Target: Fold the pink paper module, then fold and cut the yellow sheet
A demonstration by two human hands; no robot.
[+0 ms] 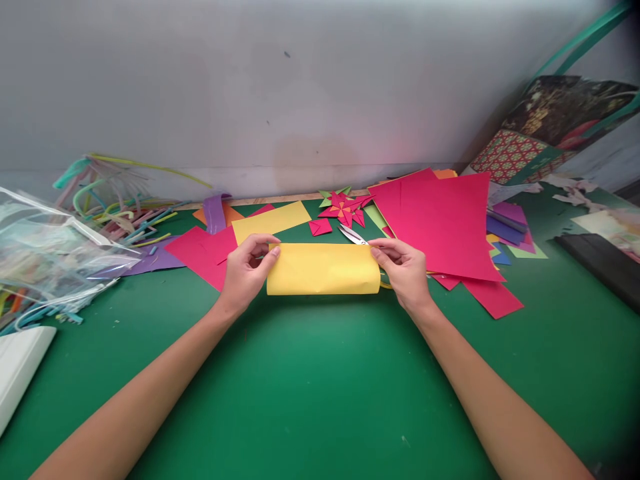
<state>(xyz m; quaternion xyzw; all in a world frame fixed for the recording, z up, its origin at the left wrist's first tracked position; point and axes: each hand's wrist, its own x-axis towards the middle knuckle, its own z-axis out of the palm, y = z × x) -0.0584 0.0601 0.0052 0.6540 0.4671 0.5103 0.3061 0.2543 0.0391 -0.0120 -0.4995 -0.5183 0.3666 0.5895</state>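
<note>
A folded yellow paper (323, 270) is held level above the green table (310, 387). My left hand (250, 270) pinches its upper left corner between thumb and fingers. At the upper right corner my right hand (403, 270) grips it the same way. Behind the paper lie scissors (353, 235), blades pointing up and left; a yellow handle loop shows by my right hand, the rest is hidden. A small red folded square (321, 227) and a red paper star (343, 208) with an orange centre sit just beyond.
Large red sheets (440, 223) are piled at the right, a flat yellow strip (271, 222) and red paper (200, 253) at the left. A clear plastic bag (55, 247) with pipe cleaners stands far left, near a white object (23, 363). A black object (605, 263) and patterned bag (517, 157) are right.
</note>
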